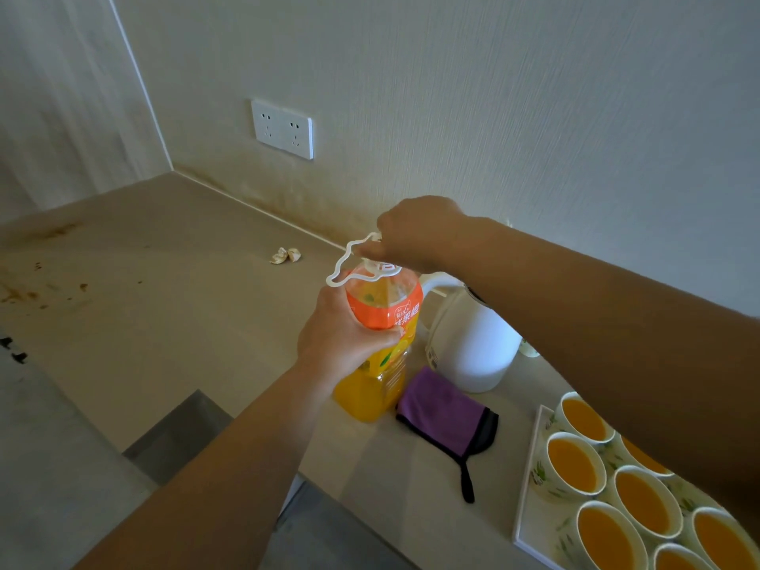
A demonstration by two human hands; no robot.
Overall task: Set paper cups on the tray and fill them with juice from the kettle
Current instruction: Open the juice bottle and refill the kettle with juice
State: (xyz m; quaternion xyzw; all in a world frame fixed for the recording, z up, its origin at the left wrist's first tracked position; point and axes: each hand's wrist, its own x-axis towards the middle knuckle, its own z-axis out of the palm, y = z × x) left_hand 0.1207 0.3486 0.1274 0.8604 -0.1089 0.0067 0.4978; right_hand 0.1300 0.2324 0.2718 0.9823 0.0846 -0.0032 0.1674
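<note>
Orange btl (366,399), Chinese-text label (390,316), L hand (337,337) grips

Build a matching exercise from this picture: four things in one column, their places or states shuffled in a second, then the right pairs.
Things:
1. bottle
2. kettle
3. cloth
4. cups

Places or states:
A. full of orange juice, on the tray
B. held by the left hand, right hand at its top
C. purple, lying on the counter
D. white, standing behind the cloth

Pairs: 1-B, 2-D, 3-C, 4-A.
</note>
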